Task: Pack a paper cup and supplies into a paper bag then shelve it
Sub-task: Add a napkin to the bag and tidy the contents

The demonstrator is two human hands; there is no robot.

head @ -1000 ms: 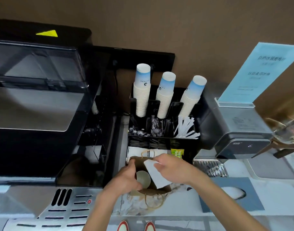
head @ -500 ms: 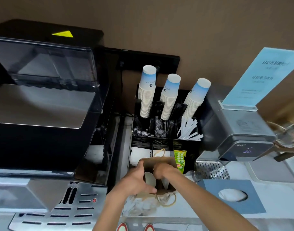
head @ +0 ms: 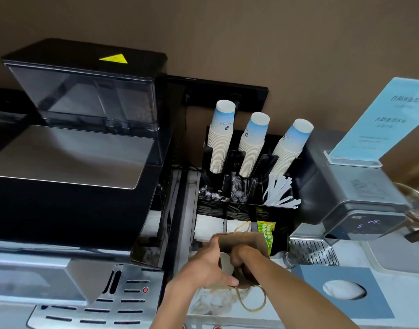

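Note:
A brown paper bag (head: 247, 241) with twine handles stands open on the counter in front of the black organiser. My left hand (head: 203, 269) grips the bag's left rim, thumb along its near edge. Inside the bag, a white paper cup (head: 226, 262) shows between my two hands. My right hand (head: 243, 257) reaches down into the bag's mouth with its fingers curled and hidden inside. What it holds cannot be seen.
The black organiser (head: 284, 217) behind the bag carries three stacks of cups (head: 221, 138), white stirrers (head: 278, 192), napkins (head: 208, 227) and green packets (head: 266, 231). A coffee machine (head: 73, 162) stands left, a grey dispenser (head: 360, 198) right, a blue tissue box (head: 341, 290) near right.
My right hand held a white flat packet above the bag, then pushed down into the bag, and the packet is out of sight. The view has tilted upward a little.

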